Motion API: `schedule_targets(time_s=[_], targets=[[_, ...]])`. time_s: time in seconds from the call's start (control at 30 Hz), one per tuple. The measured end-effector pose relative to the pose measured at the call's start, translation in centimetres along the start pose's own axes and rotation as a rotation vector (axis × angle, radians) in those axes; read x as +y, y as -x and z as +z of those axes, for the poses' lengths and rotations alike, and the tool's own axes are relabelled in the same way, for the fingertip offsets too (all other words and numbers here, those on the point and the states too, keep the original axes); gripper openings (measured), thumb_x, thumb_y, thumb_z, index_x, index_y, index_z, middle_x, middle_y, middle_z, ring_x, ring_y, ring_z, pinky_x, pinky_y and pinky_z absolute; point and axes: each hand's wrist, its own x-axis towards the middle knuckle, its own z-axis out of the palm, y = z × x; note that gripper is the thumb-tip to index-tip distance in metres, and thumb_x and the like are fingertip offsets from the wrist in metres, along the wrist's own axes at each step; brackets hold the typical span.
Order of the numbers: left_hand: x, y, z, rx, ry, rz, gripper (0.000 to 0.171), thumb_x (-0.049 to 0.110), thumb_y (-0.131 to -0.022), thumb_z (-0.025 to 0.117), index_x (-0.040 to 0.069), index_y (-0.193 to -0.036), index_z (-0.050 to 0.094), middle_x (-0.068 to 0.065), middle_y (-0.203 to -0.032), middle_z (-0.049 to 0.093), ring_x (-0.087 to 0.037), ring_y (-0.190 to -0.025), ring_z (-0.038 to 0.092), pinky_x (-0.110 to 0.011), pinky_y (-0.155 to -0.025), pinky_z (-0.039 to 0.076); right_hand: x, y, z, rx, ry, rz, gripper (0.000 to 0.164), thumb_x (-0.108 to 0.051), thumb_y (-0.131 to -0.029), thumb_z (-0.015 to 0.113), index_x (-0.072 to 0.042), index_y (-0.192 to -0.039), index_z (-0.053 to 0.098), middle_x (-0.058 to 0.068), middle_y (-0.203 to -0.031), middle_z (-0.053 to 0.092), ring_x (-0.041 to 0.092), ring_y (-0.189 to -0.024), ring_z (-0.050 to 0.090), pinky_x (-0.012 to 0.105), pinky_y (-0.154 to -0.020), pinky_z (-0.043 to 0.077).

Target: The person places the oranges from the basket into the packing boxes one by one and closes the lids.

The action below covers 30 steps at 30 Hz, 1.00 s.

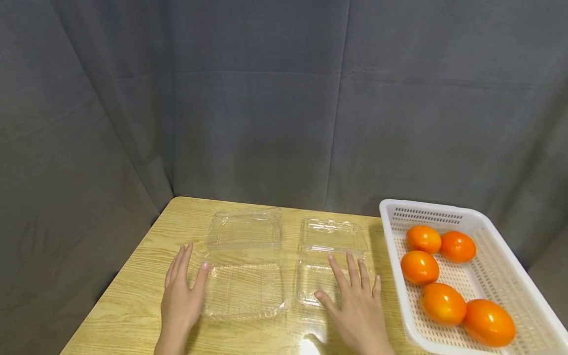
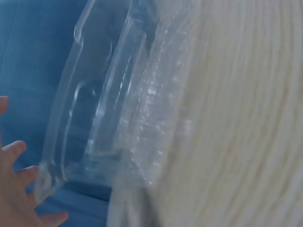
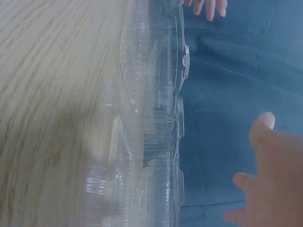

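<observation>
Two clear plastic clamshell boxes lie on the wooden table with their lids folded back. My left hand is at the left side of the larger clamshell box, fingers extended and holding nothing. Over the near part of the smaller clamshell box is my right hand, its fingers spread and nothing in its grasp. Whether either hand touches plastic, I cannot tell. Both wrist views show the clear plastic from the side, with the left hand and the right hand at the edges.
At the right stands a white perforated plastic basket holding several round orange fruits. The wooden table ends at a dark grey curtain behind and on the left.
</observation>
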Motion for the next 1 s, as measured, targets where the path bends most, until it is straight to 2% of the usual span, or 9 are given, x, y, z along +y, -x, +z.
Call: schedule_targets(time_s=[0.13, 0.3, 0.47, 0.6, 0.73, 0.87, 1.0], targets=[[-1.0, -0.1, 0.0, -0.028, 0.166, -0.058, 0.067, 0.051, -0.104, 0.04, 0.027, -0.16, 0.014, -0.005, -0.165, 0.01, -0.043, -0.147, 0.011, -0.076, -0.106, 0.017, 0.2, 0.1, -0.1, 0.0, -0.001, 0.002, 0.075, -0.062, -0.095, 0.05, -0.027, -0.158, 0.027, 0.016, -0.164, 0.013, 0.045, -0.146, 0.014, 0.072, -0.111, 0.008], [-2.1, -0.1, 0.0, -0.082, 0.356, -0.118, 0.07, 0.054, -0.104, 0.035, 0.024, -0.161, 0.008, -0.014, -0.164, 0.007, -0.045, -0.147, 0.009, -0.072, -0.109, 0.018, 0.2, 0.2, -0.3, -0.007, -0.009, 0.001, 0.075, -0.059, -0.095, 0.054, -0.028, -0.158, 0.027, 0.016, -0.163, 0.014, 0.044, -0.147, 0.013, 0.071, -0.112, 0.009], [-3.0, -0.1, 0.0, -0.11, 0.495, -0.157, 0.073, 0.055, -0.104, 0.034, 0.019, -0.161, 0.006, -0.014, -0.164, 0.01, -0.04, -0.148, 0.013, -0.064, -0.113, 0.021, 0.0, 0.1, -0.7, -0.012, -0.022, -0.002, 0.074, -0.053, -0.095, 0.059, -0.028, -0.158, 0.027, 0.016, -0.163, 0.014, 0.043, -0.147, 0.014, 0.068, -0.113, 0.011], [-3.6, 0.1, 0.2, -0.147, 0.596, -0.199, 0.076, 0.056, -0.104, 0.034, 0.015, -0.161, 0.004, -0.012, -0.164, 0.014, -0.037, -0.147, 0.018, -0.059, -0.114, 0.024, -0.2, -0.3, -1.5, -0.025, -0.05, -0.011, 0.071, -0.052, -0.097, 0.055, -0.026, -0.157, 0.029, 0.016, -0.163, 0.015, 0.043, -0.146, 0.016, 0.068, -0.113, 0.014], [-4.3, 0.2, 0.3, -0.204, 0.652, -0.241, 0.076, 0.055, -0.104, 0.034, 0.012, -0.16, 0.005, -0.01, -0.163, 0.016, -0.034, -0.148, 0.019, -0.054, -0.118, 0.02, -0.2, -0.8, -2.7, -0.045, -0.114, -0.015, 0.068, -0.052, -0.1, 0.051, -0.025, -0.158, 0.028, 0.015, -0.163, 0.015, 0.044, -0.146, 0.017, 0.069, -0.112, 0.015], [-4.9, 0.5, 0.5, -0.266, 0.664, -0.272, 0.075, 0.056, -0.104, 0.033, 0.014, -0.16, 0.008, -0.007, -0.163, 0.019, -0.029, -0.148, 0.018, -0.051, -0.119, 0.017, 0.0, -1.4, -4.2, -0.073, -0.245, 0.004, 0.062, -0.049, -0.102, 0.048, -0.026, -0.156, 0.03, 0.014, -0.163, 0.017, 0.046, -0.144, 0.02, 0.072, -0.107, 0.021], [-5.3, 0.9, 0.6, -0.288, 0.655, -0.252, 0.073, 0.056, -0.104, 0.031, 0.012, -0.16, 0.012, -0.012, -0.161, 0.024, -0.03, -0.148, 0.021, -0.051, -0.119, 0.017, 0.7, -1.7, -6.2, -0.135, -0.373, 0.034, 0.061, -0.053, -0.103, 0.043, -0.026, -0.156, 0.032, 0.014, -0.162, 0.019, 0.046, -0.144, 0.02, 0.074, -0.105, 0.023]])
